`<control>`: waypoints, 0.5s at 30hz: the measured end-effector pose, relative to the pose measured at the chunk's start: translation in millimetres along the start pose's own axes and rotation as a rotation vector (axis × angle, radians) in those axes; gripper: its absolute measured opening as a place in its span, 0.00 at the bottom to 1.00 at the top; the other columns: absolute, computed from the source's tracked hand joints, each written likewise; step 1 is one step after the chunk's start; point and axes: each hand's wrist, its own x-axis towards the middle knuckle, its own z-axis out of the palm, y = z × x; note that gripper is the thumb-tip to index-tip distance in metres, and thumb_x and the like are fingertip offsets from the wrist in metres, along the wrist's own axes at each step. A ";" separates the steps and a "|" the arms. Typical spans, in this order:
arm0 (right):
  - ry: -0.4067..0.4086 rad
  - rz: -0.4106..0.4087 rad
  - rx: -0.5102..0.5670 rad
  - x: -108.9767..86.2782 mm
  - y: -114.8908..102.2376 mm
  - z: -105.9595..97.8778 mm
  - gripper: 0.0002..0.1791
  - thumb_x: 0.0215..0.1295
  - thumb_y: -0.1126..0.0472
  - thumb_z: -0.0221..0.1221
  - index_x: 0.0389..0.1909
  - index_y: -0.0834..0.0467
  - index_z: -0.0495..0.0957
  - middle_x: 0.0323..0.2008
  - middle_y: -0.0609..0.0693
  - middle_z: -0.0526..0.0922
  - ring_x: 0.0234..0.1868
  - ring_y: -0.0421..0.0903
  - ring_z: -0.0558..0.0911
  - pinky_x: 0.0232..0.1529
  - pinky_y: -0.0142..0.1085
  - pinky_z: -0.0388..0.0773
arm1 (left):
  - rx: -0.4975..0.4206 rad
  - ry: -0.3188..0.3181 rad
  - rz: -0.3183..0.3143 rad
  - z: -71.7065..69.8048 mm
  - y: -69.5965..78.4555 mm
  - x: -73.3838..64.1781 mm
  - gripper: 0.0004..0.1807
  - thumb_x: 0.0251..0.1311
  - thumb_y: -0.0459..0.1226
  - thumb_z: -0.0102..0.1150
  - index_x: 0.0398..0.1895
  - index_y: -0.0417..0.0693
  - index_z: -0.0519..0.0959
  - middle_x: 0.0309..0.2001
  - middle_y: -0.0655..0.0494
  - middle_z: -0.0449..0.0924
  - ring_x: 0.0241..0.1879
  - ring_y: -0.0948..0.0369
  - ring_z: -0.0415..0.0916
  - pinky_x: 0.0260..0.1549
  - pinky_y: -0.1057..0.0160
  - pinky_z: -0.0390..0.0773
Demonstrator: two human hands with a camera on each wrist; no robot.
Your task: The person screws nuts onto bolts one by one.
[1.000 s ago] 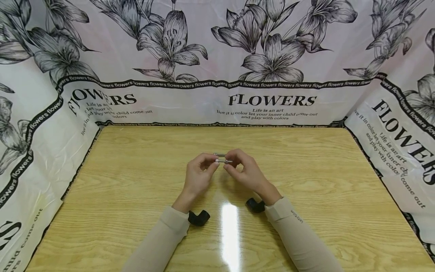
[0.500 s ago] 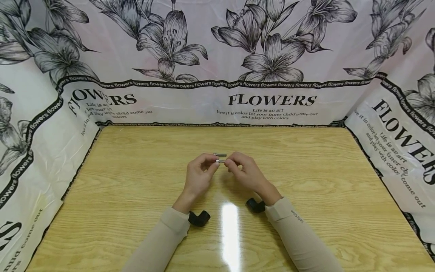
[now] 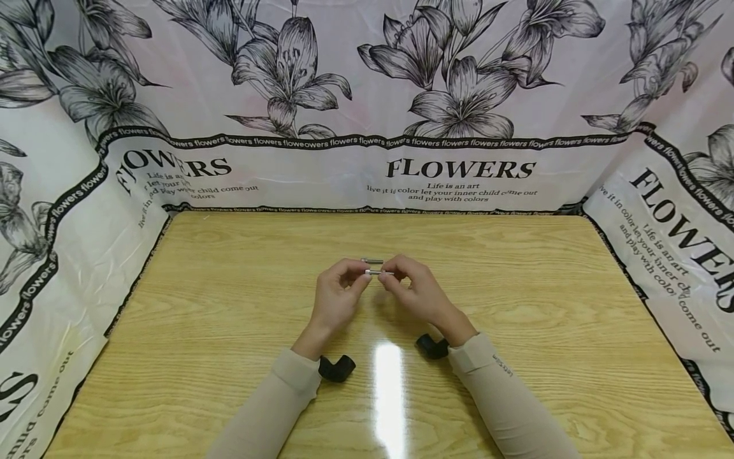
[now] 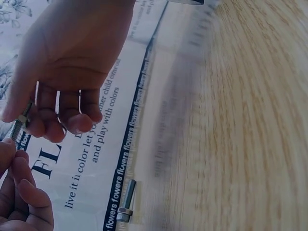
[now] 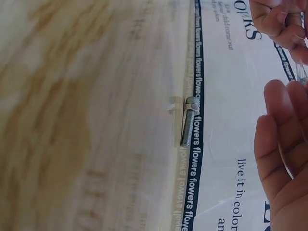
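Note:
My left hand [image 3: 337, 293] pinches a silver bolt [image 3: 373, 272] by its head end, above the table. My right hand [image 3: 418, 293] has thumb and forefinger at the nut [image 4: 21, 119] on the bolt's threaded shank, seen between the two hands in the left wrist view. The shank's tip shows beyond the right fingertips in the head view. A second bolt [image 3: 373, 261] lies on the table just behind the hands. The left wrist view shows this lying bolt [image 4: 127, 199] with a nut close to its head; the right wrist view shows it with its reflection.
Under the hands spreads a glossy wood-grain table [image 3: 229, 306]. White cloth [image 3: 309, 175] printed with flowers and lettering walls it at the back and both sides. A black bent piece [image 3: 336, 368] sits by the left cuff, and another black piece [image 3: 431, 346] by the right.
Half a second ago my right fingers covered the threaded end; now they have shifted and the tip shows again. The left hand and the lying bolt stay in place.

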 end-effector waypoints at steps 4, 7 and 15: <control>-0.015 0.032 -0.023 -0.1 -1.7 -1.5 0.07 0.71 0.59 0.53 0.34 0.49 0.77 0.29 0.41 0.75 0.33 0.41 0.74 0.33 0.37 0.72 | -0.002 -0.007 -0.004 0.0 -0.1 -0.1 0.05 0.58 0.22 0.59 0.38 0.28 0.79 0.36 0.37 0.80 0.33 0.48 0.77 0.32 0.60 0.77; -0.023 0.040 -0.031 -0.5 -1.5 -1.9 0.08 0.72 0.58 0.52 0.34 0.52 0.78 0.29 0.42 0.75 0.33 0.41 0.75 0.34 0.38 0.73 | -0.007 -0.011 -0.001 -0.3 -0.1 -0.2 0.05 0.58 0.22 0.59 0.38 0.28 0.79 0.36 0.37 0.80 0.33 0.47 0.77 0.33 0.60 0.77; -0.010 0.056 0.043 -0.8 -1.9 -0.1 0.15 0.63 0.64 0.62 0.48 0.62 0.72 0.40 0.52 0.79 0.36 0.44 0.78 0.40 0.43 0.77 | -0.010 -0.011 -0.003 -0.8 -0.7 -0.6 0.06 0.58 0.22 0.59 0.39 0.26 0.78 0.38 0.36 0.80 0.34 0.48 0.77 0.34 0.59 0.78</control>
